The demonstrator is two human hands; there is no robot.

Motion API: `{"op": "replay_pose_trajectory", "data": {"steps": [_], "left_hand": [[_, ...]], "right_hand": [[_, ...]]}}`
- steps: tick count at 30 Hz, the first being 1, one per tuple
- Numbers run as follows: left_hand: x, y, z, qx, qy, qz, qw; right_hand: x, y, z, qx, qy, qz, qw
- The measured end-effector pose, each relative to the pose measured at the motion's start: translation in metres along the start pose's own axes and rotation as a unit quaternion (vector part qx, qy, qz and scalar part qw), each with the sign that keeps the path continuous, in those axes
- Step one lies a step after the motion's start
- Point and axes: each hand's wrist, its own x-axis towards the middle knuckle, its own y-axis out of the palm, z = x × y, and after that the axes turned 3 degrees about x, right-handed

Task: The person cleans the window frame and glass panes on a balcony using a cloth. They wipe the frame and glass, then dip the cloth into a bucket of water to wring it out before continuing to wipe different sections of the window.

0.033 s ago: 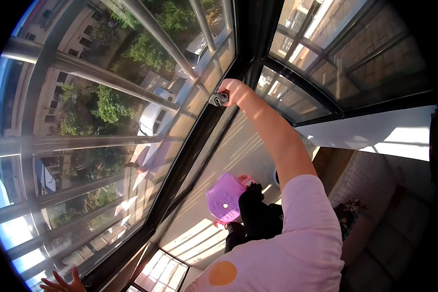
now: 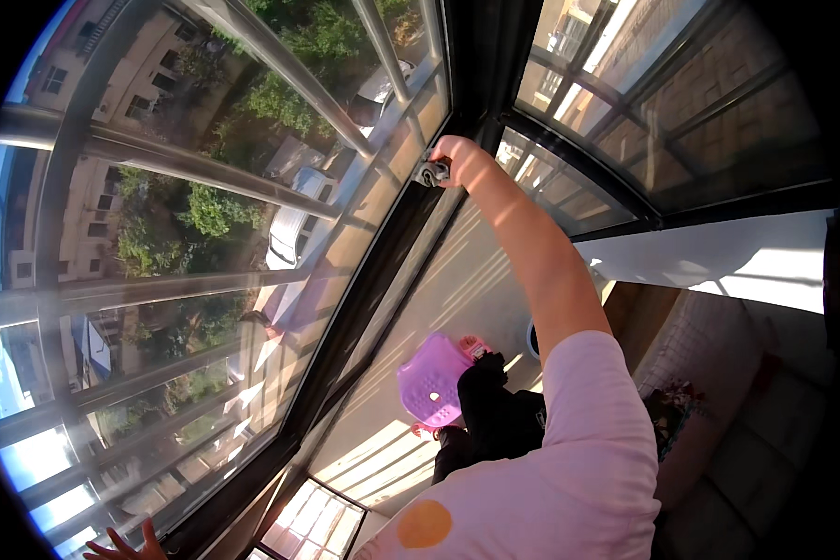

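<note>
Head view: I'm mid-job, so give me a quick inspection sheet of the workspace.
Surface: black window frame, running diagonally beside the glass.
Job's things: grey bunched item, probably cloth, at the frame's upper corner; contact unclear.
Clutter: purple stool below.
Hands: right hand closed around the grey bunched item; left hand spread at the lower left, partly cut off.
Cables: nothing seen.
Surroundings: metal bars, white van and trees beyond the glass.

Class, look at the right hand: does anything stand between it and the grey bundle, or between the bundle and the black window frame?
Nothing visible does. The right hand grips the grey bundle directly, right by the black window frame; whether they touch is unclear.
</note>
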Motion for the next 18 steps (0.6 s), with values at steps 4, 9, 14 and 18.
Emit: {"op": "replay_pose_trajectory", "data": {"steps": [4, 9, 14, 18], "left_hand": [[0.006, 0.0, 0.0, 0.011, 0.015, -0.003, 1.0], [0.0, -0.001, 0.004, 0.023, 0.011, 0.009, 1.0], [0.0, -0.003, 0.002, 0.025, 0.013, 0.023, 0.999], [0.001, -0.006, -0.001, 0.028, 0.009, 0.034, 0.999]], "right_hand": [[0.022, -0.042, 0.057, 0.061, -0.147, -0.117, 0.98], [0.017, -0.037, 0.058, -0.072, -0.295, -0.231, 0.924], [-0.001, -0.009, -0.017, -0.245, -0.484, -0.271, 0.795], [-0.013, -0.027, -0.021, -0.033, -0.402, -0.263, 0.877]]}}
